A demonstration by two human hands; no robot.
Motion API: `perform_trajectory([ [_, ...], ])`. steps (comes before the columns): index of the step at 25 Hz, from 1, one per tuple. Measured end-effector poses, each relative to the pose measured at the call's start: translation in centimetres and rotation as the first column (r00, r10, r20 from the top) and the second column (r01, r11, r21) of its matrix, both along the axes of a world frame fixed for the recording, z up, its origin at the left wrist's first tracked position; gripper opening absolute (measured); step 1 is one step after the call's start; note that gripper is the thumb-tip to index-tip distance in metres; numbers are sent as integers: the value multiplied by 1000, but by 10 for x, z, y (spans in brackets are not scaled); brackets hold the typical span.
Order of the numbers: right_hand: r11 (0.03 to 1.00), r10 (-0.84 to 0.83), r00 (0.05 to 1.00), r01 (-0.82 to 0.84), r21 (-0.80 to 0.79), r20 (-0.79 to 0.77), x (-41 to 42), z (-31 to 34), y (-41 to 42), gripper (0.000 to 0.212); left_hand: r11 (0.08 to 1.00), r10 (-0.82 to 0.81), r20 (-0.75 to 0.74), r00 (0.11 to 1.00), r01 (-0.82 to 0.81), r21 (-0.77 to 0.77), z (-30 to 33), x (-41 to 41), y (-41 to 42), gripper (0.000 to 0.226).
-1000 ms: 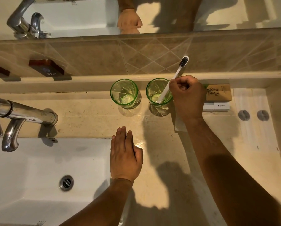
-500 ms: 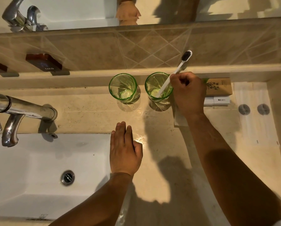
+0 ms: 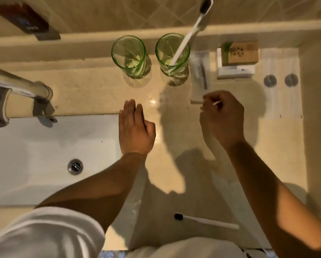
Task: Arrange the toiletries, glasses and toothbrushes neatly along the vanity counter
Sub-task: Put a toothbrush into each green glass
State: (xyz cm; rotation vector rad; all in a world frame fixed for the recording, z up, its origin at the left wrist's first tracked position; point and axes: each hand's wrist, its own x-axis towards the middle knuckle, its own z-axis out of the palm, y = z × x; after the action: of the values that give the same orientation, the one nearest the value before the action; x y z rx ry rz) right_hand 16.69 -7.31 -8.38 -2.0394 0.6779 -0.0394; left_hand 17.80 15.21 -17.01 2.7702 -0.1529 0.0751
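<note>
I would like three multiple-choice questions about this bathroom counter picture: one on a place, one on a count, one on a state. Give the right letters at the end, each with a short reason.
1. Where does the second toothbrush lie?
A. in the sink
B. on the counter near its front edge
C. on the brown box

2. How many green glasses stand by the back ledge?
A. one
B. two
C. three

3. What is the state of the left glass?
A. holds no toothbrush
B. holds a toothbrush
C. tipped over

Answers: 1 B, it lies flat close to the person's body. 2 B, the left glass and the right glass stand side by side. 3 A, only the right glass holds a toothbrush.
</note>
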Motion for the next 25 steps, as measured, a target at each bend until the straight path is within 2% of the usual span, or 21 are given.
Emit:
perform_trajectory([
  [2,996,87,991,-89,-16,-98,-47,-8,-3,8,1000,-2,19,1000,2,-8,0,1,0,52],
  [4,959,263,943,-279,-52,-206,-94,-15,-5,5,1000,-4,27,1000,4,-10,-1,-1,1,52],
  [6,861,470,816,-507,-27,-338,-134,-15,-2,9,1000,-3,17,1000,3,-10,-1,-2,2,52],
  [9,656,693,556,-750,82,-458,-178,-15,10,29,1000,-17,13,1000,17,-16,-2,-1,2,53],
  [11,496,763,395,-865,72,-512,-199,-14,22,32,1000,-14,1,1000,14,-19,-2,-1,3,54],
  [13,417,770,326,-908,45,-549,-212,-13,30,28,1000,8,-20,1000,-8,-13,-1,-1,2,55],
  [16,399,731,341,-916,-35,-591,-221,-12,36,18,999,22,-31,999,-22,-27,1,-2,2,56],
  [20,429,692,372,-901,-62,-619,-222,-8,43,12,998,34,-28,999,-36,-57,4,-3,1,57],
  [25,516,615,463,-848,-118,-637,-211,-6,47,8,998,17,-16,1000,-18,-63,3,-5,4,54],
])
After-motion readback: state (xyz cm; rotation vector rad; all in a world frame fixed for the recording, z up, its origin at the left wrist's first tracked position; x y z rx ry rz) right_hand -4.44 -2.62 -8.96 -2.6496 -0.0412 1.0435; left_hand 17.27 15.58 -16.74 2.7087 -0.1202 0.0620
